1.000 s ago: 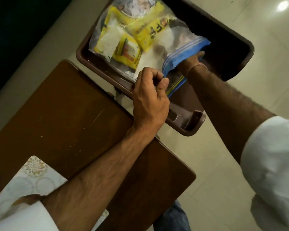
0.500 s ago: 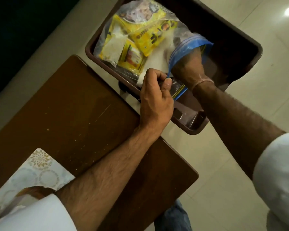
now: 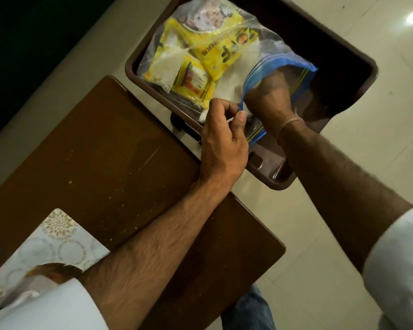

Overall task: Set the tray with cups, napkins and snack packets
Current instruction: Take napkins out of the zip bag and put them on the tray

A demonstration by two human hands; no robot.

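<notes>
A clear zip bag [image 3: 267,51] with a blue mouth lies in a dark brown tray [image 3: 358,58] on the floor. Inside it are yellow snack packets [image 3: 215,53] and something white. My left hand [image 3: 222,136] pinches the near edge of the bag's blue mouth between thumb and fingers. My right hand [image 3: 270,101] is pushed into the bag's mouth, its fingers hidden inside; I cannot tell whether they grip anything.
A dark wooden table [image 3: 100,172] takes up the left, its corner next to the tray. A patterned white cloth [image 3: 48,246] lies on its near left part. Pale tiled floor [image 3: 343,234] surrounds the tray.
My right hand has drawn back out of the bag, from wrist-deep to the knuckles at the mouth. My left hand keeps its pinch on the bag's edge.
</notes>
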